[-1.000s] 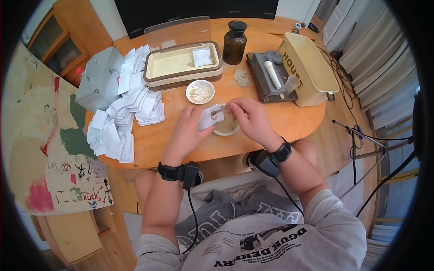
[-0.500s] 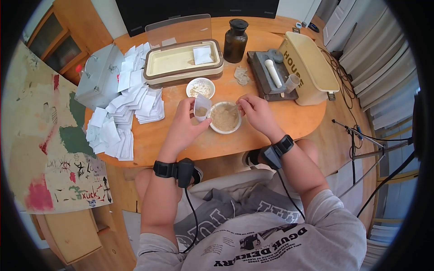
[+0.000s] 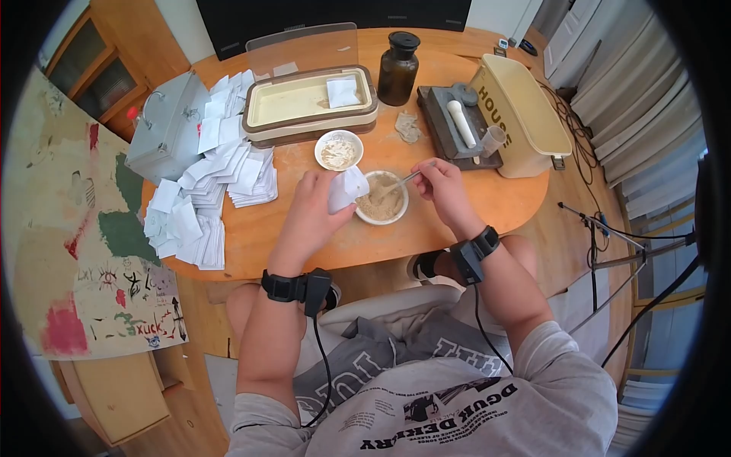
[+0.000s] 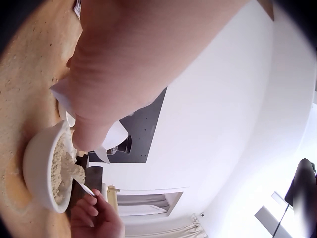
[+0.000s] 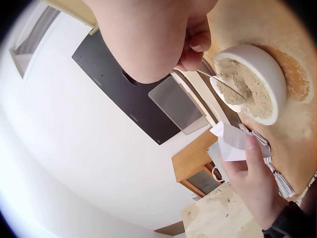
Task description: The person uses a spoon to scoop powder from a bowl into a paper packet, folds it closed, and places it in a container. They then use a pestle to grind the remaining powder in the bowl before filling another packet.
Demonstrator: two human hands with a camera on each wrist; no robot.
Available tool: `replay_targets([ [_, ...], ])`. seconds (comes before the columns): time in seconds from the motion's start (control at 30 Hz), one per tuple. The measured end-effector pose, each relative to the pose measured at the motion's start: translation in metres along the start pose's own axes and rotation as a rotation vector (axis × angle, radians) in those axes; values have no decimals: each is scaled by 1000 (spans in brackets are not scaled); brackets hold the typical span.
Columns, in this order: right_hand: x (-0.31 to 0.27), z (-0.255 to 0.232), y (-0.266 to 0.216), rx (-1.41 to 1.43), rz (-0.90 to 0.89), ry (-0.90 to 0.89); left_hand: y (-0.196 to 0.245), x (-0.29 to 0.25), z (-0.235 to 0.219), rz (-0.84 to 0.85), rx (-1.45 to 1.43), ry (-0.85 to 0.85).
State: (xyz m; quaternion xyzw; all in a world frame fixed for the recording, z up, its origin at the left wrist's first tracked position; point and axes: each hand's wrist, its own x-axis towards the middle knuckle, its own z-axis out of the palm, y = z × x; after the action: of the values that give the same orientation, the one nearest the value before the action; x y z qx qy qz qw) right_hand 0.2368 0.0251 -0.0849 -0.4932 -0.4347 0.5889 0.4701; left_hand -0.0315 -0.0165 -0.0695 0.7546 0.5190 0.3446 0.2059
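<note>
My left hand (image 3: 306, 212) holds a small white paper packet (image 3: 348, 190) beside the left rim of a white bowl (image 3: 380, 222). Seen from the right wrist, the left thumb lies against the packet's side (image 5: 233, 144). Tan powder (image 3: 375, 207) fills much of the bowl. Between thumb and fingers, my right hand (image 3: 445, 194) pinches the handle of a metal spoon (image 3: 412, 177), whose bowl end is down in the powder. In the left wrist view a clump of powder (image 4: 77, 172) sits on the spoon's end at the bowl's mouth.
A second white bowl (image 3: 317, 155) with pale powder stands just behind. Many white paper packets (image 3: 251, 183) pile at left beside a metal case (image 3: 161, 141). Farther back are a cream box (image 3: 285, 107), a brown jar (image 3: 397, 72), a white pestle (image 3: 460, 126) and a plastic cup (image 3: 493, 140).
The right hand has drawn the spoon away from the packet's mouth, rightward and down into the powder. Moving slightly left, the left hand has turned the packet, and the bowl is now more exposed.
</note>
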Motion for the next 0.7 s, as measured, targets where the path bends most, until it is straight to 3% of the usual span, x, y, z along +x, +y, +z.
replay_targets([
  [0.3, -5, 16, -35, 111, -108, 14, 6, 0, 6, -16, 38, -40],
  [0.37, -21, 38, -37, -204, -170, 18, 13, 1, 8, -18, 13, -51],
  [0.4, -29, 41, -39, -202, -169, 22, 15, 1, 9, -25, -10, -57],
  [0.47, -44, 47, -41, -600, -684, -85, 12, 1, 11, -1, -17, -38],
  [0.6, -46, 29, -56, -680, -733, 93, -1, 1, 12, -38, -43, 21],
  [0.63, -45, 26, -62, -741, -661, 90, -2, 2, 11, -37, -44, 21],
  [0.7, -35, 20, -53, -815, -702, 60, -5, 4, 8, -108, -128, 95],
])
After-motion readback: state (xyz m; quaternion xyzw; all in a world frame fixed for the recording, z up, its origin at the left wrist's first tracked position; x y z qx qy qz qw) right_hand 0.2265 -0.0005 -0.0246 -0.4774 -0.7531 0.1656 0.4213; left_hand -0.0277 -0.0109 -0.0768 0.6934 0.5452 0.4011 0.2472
